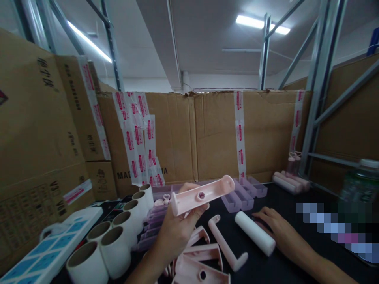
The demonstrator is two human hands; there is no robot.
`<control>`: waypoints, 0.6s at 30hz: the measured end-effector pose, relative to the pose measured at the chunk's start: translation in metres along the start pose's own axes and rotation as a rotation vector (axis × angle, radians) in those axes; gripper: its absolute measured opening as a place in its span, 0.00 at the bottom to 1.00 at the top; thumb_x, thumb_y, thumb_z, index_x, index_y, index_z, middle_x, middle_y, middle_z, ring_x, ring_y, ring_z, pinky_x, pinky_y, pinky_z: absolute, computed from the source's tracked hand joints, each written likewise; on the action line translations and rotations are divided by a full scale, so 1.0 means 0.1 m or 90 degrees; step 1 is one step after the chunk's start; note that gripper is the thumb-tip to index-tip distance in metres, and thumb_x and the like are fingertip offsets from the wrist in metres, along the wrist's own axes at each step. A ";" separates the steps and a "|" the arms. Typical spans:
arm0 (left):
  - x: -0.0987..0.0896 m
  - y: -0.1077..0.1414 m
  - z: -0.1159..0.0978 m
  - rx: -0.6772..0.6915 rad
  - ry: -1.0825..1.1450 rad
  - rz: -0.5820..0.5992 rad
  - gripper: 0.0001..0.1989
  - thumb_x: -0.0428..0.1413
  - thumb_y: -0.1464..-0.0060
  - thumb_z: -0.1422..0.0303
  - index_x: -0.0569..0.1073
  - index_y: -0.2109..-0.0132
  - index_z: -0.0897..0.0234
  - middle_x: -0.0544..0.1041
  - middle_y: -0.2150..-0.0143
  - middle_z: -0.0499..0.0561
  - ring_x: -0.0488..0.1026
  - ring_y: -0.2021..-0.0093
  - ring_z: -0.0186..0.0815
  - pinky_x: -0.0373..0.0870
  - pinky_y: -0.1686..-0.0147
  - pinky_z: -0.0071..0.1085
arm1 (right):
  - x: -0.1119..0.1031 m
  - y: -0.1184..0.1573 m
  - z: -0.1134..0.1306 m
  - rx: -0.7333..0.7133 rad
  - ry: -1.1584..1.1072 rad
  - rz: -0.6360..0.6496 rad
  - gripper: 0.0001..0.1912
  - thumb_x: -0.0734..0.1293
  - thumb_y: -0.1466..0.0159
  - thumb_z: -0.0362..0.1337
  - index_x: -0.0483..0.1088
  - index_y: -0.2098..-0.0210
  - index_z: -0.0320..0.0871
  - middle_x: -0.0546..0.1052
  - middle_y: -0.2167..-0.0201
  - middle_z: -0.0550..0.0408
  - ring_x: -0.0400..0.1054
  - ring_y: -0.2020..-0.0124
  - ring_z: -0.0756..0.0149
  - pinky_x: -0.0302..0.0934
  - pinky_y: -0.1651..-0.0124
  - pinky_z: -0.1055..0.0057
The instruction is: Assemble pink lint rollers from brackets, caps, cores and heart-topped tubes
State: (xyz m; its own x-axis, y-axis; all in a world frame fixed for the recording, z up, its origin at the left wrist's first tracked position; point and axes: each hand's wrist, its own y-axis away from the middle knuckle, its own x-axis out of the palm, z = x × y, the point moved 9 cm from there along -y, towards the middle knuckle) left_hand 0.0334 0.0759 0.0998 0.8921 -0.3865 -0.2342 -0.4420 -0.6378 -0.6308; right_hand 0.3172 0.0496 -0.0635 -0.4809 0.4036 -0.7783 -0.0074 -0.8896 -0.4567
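Note:
My left hand grips a pale pink plastic bracket, a long trough with raised rounded ends and a small hole in the middle. It is held up above the table, tilted with its right end higher. My right hand rests low on the black table with its fingers stretched out beside a smooth white roll. Whether the fingertips touch the roll, I cannot tell. Between the hands lies another pink bracket on its side. Below my left hand several similar pink brackets are piled.
White cardboard-cored rolls stand in rows at left, by a blue-and-white pill-box-like case. Purple trays lie behind. Pink rolls and a green bottle are at right. A cardboard wall closes the back.

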 end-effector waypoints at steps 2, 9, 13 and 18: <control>0.00 0.00 -0.01 -0.009 -0.006 0.007 0.08 0.55 0.38 0.64 0.70 0.55 0.63 0.75 0.60 0.51 0.74 0.58 0.38 0.70 0.56 0.32 | -0.05 -0.01 0.02 0.005 -0.026 -0.019 0.18 0.61 0.31 0.41 0.78 0.52 0.39 0.74 0.57 0.42 0.68 0.56 0.47 0.64 0.51 0.49; 0.37 0.07 -0.19 0.154 -0.174 0.215 0.09 0.58 0.41 0.70 0.74 0.52 0.58 0.75 0.54 0.51 0.71 0.51 0.40 0.63 0.51 0.36 | -0.67 0.03 0.39 0.021 -0.194 -0.146 0.19 0.55 0.23 0.46 0.69 0.43 0.44 0.72 0.49 0.47 0.67 0.49 0.54 0.64 0.46 0.59; 0.57 0.02 -0.14 0.152 -0.199 0.241 0.13 0.62 0.45 0.68 0.77 0.52 0.53 0.72 0.53 0.50 0.69 0.50 0.41 0.60 0.51 0.37 | -0.82 0.09 0.92 -0.083 -0.269 -0.043 0.23 0.63 0.26 0.46 0.61 0.33 0.53 0.66 0.40 0.52 0.62 0.41 0.56 0.58 0.38 0.62; 0.77 0.01 -0.24 0.226 -0.256 0.246 0.11 0.58 0.40 0.69 0.78 0.52 0.52 0.71 0.54 0.51 0.68 0.53 0.41 0.61 0.54 0.36 | -0.90 0.23 0.98 -0.081 -0.341 -0.058 0.22 0.63 0.25 0.44 0.61 0.34 0.52 0.67 0.42 0.50 0.64 0.43 0.56 0.60 0.40 0.61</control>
State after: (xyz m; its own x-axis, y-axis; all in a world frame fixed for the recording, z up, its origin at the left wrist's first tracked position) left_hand 0.0998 0.0295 0.0991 0.6718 -0.2206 -0.7072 -0.7406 -0.2175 -0.6357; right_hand 0.2743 -0.0280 0.0387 -0.8616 0.2832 -0.4212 0.0204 -0.8099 -0.5863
